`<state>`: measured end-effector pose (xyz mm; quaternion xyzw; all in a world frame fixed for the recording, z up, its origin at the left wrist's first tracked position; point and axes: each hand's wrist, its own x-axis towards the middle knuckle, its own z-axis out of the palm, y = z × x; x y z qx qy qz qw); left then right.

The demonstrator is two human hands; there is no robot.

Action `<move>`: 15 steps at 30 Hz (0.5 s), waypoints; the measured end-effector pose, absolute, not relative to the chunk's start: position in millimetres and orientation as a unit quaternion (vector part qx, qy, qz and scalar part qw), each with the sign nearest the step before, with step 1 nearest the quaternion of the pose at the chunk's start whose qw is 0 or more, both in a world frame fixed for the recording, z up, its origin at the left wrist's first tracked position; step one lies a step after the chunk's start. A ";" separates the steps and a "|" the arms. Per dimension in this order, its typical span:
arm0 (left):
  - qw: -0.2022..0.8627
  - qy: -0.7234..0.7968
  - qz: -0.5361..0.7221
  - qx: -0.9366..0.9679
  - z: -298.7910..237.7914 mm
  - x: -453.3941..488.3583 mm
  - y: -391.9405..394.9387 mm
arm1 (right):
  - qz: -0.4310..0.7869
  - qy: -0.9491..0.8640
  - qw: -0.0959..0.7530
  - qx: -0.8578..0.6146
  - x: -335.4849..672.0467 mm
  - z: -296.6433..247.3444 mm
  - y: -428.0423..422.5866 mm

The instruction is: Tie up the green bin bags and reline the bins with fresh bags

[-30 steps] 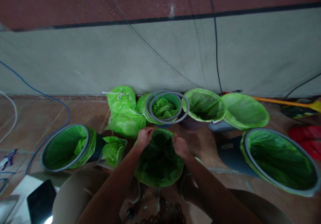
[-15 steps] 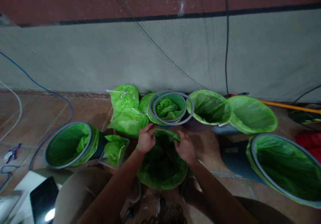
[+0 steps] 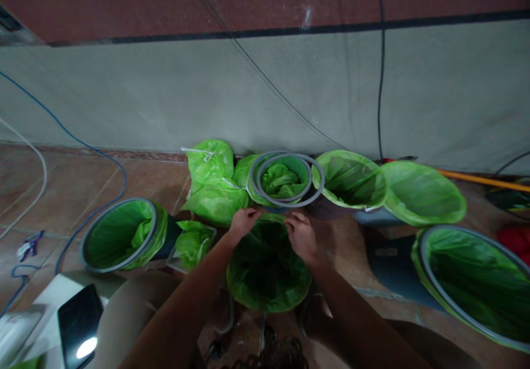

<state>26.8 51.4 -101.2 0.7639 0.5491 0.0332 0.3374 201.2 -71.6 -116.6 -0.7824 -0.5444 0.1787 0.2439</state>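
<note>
Between my feet stands a bin lined with a green bin bag (image 3: 269, 294), its mouth spread open and folded over the rim. My left hand (image 3: 244, 223) is at the far left of that rim, thumb and fingers pinched on the bag's edge. On the far right, my right hand (image 3: 301, 235) has its fingers curled and closed on the same edge. The bin itself is hidden under the bag, and the inside is dark.
Left are a ringed, lined bin (image 3: 118, 236), a clear tub (image 3: 192, 247) holding a green bag, and tied green bags (image 3: 217, 198). Along the wall stand grey rings (image 3: 317, 184) on a bin and two lined bins (image 3: 350, 178). A larger bin (image 3: 397, 258) leans right; a phone (image 3: 78, 316) lies near my knee.
Both hands have come closer together along the far rim. My right fingers, spread before, are now closed on the bag's edge. The view has shifted slightly left.
</note>
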 end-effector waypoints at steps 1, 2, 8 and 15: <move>0.334 0.544 0.035 0.769 -101.1 25.4 50.5 | 0.187 -0.546 0.229 -0.784 201.0 -116.2 -71.8; 0.323 0.538 0.033 0.778 -100.8 24.4 49.5 | 0.195 -0.549 0.213 -0.785 200.6 -116.2 -72.2; 0.201 0.471 -0.005 0.859 -100.6 24.4 41.7 | 0.210 -0.550 0.175 -0.789 197.3 -116.8 -74.4; 0.154 0.426 0.031 0.891 -97.3 31.1 32.6 | 0.162 -0.544 0.259 -0.781 196.1 -113.8 -63.4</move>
